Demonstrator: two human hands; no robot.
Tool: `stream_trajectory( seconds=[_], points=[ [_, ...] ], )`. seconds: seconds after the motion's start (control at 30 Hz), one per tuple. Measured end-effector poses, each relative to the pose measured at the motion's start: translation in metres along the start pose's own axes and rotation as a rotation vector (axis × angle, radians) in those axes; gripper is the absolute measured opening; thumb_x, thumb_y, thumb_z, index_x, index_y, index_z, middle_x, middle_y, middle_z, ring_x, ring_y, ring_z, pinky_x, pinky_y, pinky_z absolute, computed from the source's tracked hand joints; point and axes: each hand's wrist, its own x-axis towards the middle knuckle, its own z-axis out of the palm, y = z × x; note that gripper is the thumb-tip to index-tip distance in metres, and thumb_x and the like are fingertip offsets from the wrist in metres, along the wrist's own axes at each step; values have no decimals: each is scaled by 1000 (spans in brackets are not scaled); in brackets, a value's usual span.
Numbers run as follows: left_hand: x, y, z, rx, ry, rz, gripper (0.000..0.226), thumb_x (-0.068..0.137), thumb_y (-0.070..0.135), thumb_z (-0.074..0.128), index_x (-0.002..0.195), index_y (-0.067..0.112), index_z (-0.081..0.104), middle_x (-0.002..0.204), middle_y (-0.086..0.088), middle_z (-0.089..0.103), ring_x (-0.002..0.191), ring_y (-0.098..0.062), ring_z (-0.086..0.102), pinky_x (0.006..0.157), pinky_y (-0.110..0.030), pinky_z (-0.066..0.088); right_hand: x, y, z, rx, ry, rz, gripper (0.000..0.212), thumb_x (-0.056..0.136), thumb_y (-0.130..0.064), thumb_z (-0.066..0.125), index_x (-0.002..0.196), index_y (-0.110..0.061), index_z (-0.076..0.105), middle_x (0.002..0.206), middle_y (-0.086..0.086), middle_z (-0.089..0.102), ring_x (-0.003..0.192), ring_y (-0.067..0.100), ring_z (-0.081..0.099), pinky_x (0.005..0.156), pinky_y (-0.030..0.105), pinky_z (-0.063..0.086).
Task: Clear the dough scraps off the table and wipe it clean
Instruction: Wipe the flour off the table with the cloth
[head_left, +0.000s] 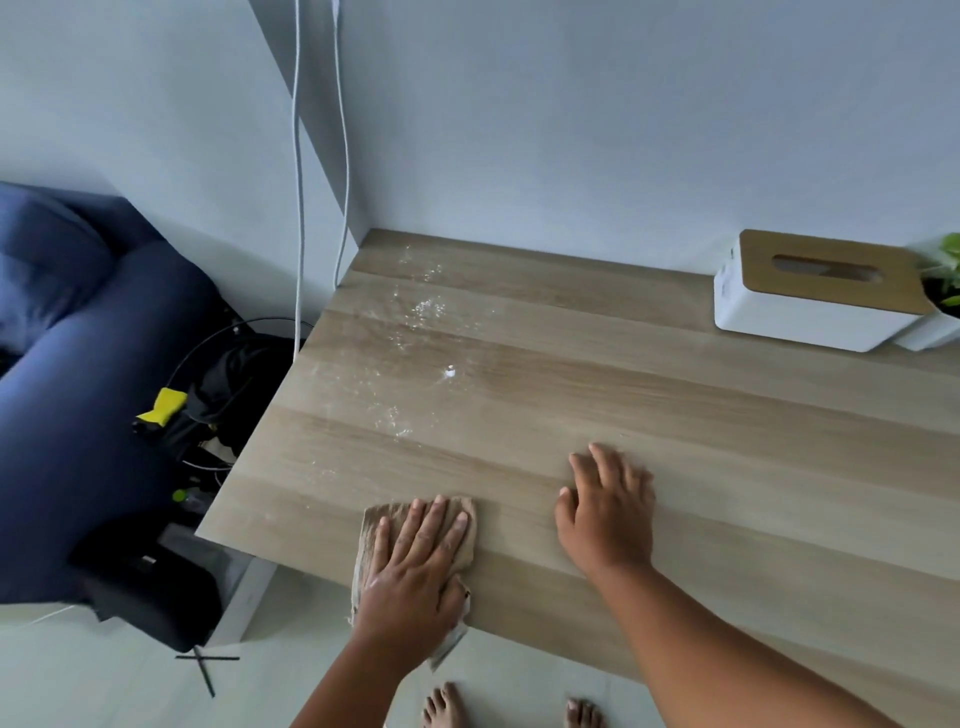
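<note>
The cloth (415, 540) lies flat on the near edge of the table (675, 415), partly hanging over it, and the left hand (415, 566) presses on it with straight, spread fingers and does not curl around it, so the wiping step seems to be in hand. Beyond this hand, toward the far left corner, flour dust (415, 322) and one small dough scrap (449, 371) remain, so the next move probably calls for pushing the cloth forward over them. Just right of the cloth, the right hand (608, 514) rests open and flat on the bare wood, holding nothing.
</note>
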Motion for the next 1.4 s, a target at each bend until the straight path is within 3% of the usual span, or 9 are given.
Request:
stream_trajectory(
  seconds=[0.2,0.33,0.57,0.8,1.03,1.1,1.2,1.33,1.4],
  points=[
    [10,-54,-7,41,-9,-110,73,93,55,41,162,36,25,172,5,10,160,-26,8,125,-52,6,12,-21,10,-29,-58,89,63,93,-51,49,153,-30,46,170,3,26,158,36,13,122,69,3],
    [32,-71,-9,75,-24,-164,86,91,71,41,164,38,10,174,7,-4,160,-22,-11,126,-58,-5,19,-32,16,-70,-62,131,74,92,-61,29,160,-32,33,174,0,14,160,33,1,120,73,-1],
    [85,-62,-10,106,4,-224,97,89,86,27,165,34,-1,173,-2,-12,158,-26,-21,125,-63,-7,20,-32,25,-105,15,117,78,89,-63,33,157,-27,41,172,3,22,160,34,8,119,75,4],
    [122,-33,-2,70,37,83,71,100,51,41,164,26,24,174,-3,9,161,-25,0,125,-60,14,22,-27,36,-142,51,113,78,90,-63,37,158,-26,38,172,2,20,160,33,7,120,74,5],
    [84,-59,3,11,60,411,65,100,42,51,160,22,36,172,-1,21,159,-26,16,122,-60,27,19,-28,33,-163,17,130,79,91,-63,34,161,-26,34,174,1,15,161,32,5,121,73,4],
    [71,-78,0,4,67,356,65,99,41,51,160,24,36,172,0,21,159,-25,18,121,-61,28,19,-28,32,-164,19,122,79,91,-63,34,160,-26,34,173,1,16,161,33,6,120,73,5],
    [75,-97,-9,4,88,131,65,98,41,45,161,24,34,172,-1,20,159,-24,15,122,-62,25,18,-28,32,-168,22,114,78,92,-64,35,160,-26,34,173,1,16,161,33,5,120,74,6],
    [125,-87,-22,25,42,-211,70,99,51,25,165,31,16,174,2,3,161,-21,-5,127,-57,0,19,-28,31,-176,25,106,78,93,-64,35,161,-26,34,173,1,15,161,33,5,120,73,5],
    [160,-74,-26,23,16,-277,71,97,55,21,165,37,7,174,3,-4,160,-24,-12,125,-58,-9,21,-28,31,-170,35,108,79,92,-64,37,160,-26,35,173,1,15,161,33,6,120,73,5]
  ],
)
